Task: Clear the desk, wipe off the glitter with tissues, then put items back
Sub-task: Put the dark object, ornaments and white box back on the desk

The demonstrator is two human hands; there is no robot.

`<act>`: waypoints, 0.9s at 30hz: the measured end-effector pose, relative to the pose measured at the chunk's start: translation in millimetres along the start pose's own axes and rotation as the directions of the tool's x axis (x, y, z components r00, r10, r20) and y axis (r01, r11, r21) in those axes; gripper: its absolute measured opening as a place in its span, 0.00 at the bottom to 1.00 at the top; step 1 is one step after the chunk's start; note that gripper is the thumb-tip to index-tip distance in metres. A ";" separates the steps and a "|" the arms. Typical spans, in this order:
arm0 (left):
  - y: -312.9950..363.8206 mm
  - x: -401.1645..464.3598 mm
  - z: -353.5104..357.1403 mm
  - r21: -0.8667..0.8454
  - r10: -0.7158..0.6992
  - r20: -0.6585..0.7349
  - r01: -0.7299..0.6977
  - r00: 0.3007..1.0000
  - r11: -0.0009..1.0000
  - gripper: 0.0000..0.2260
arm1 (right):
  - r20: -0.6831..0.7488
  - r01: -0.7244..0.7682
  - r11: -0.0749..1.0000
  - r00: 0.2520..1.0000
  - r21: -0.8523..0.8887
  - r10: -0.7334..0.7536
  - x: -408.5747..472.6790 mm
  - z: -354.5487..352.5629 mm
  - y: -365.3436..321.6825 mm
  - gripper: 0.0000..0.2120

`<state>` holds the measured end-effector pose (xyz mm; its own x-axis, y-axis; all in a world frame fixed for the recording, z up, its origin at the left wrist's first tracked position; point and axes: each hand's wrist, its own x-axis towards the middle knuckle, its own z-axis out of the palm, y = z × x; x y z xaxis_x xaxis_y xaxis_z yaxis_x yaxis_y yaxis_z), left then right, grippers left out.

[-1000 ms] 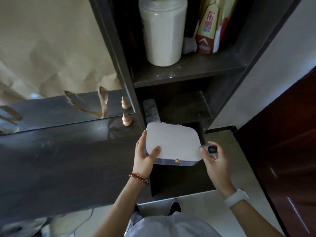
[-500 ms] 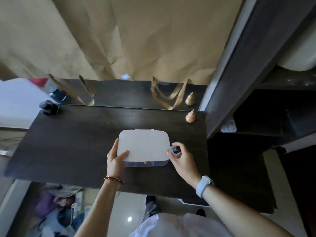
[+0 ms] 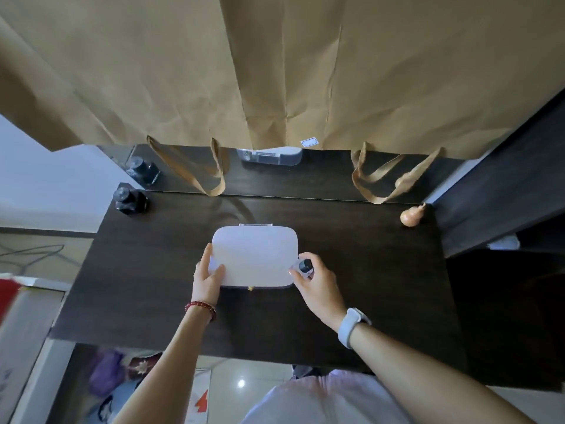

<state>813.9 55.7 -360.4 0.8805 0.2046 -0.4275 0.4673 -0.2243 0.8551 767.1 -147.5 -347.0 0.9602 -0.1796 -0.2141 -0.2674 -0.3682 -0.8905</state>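
Head view: white box (image 3: pixel 255 255) set mid-surface (image 3: pixel 351 286), gripped at both ends; left hand (image 3: pixel 208 278) fingers curled on its edge, right hand (image 3: pixel 315 280) also pinching a small bottle (image 3: pixel 305 266). Risk: bottle dropped on release.

The desk (image 3: pixel 351 289) at centre frame is dark brown with a fine horizontal wood grain. The box (image 3: pixel 255 255) in the middle of the frame has a plain white lid, a translucent base edge and a small gold clasp at its lower edge. The small bottle (image 3: pixel 305 266) just right of the box has a black cap. The paper bags (image 3: pixel 275 65) across the upper frame are plain tan kraft with matching tan handles. The ink bottle (image 3: pixel 130 201) at left is glossy black. The gourd ornament (image 3: pixel 411 216) at right is pale orange-tan. The bracelet (image 3: pixel 201 308) at lower centre consists of dark red beads. The watch (image 3: pixel 351 327) at lower right has a pale grey-white band.
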 end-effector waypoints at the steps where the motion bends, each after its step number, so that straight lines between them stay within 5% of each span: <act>1: -1.8 2.7 -2.1 0.014 0.000 -0.004 0.000 1.000 1.000 0.25 | 0.010 0.005 1.000 1.000 -0.004 -0.005 -0.4 2.5 -0.9 0.12; 9: -8.1 13.7 -9.3 0.137 0.059 0.005 -0.059 0.998 0.989 0.24 | 0.081 0.065 0.997 0.995 -0.044 -0.061 2.5 9.1 11.6 0.15; 15: 8.1 -4.1 13.6 0.517 0.207 -0.239 -0.056 0.949 0.854 0.23 | 0.075 0.144 0.986 0.988 -0.086 -0.138 7.9 -10.1 20.1 0.17; 19: 28.9 -15.6 52.8 0.665 0.328 -0.082 -0.193 0.941 0.722 0.24 | 0.011 0.175 0.937 0.984 -0.303 -0.181 14.5 -52.7 35.3 0.18; 23: 41.6 -20.6 107.9 0.809 0.251 0.200 -0.304 0.947 0.503 0.25 | -0.100 0.129 0.838 0.972 -0.530 -0.213 26.1 -114.7 60.9 0.20; 27: 35.6 -28.3 147.8 0.847 0.155 0.232 -0.278 0.960 0.453 0.29 | -0.148 0.005 0.743 0.979 -0.669 -0.140 37.4 -167.9 87.8 0.21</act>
<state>817.3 -98.9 -361.1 0.9364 -0.0592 -0.3460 0.0344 -0.9655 0.2582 765.9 -339.7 -365.7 0.9655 -0.2592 -0.0252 -0.2478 -0.8848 -0.3946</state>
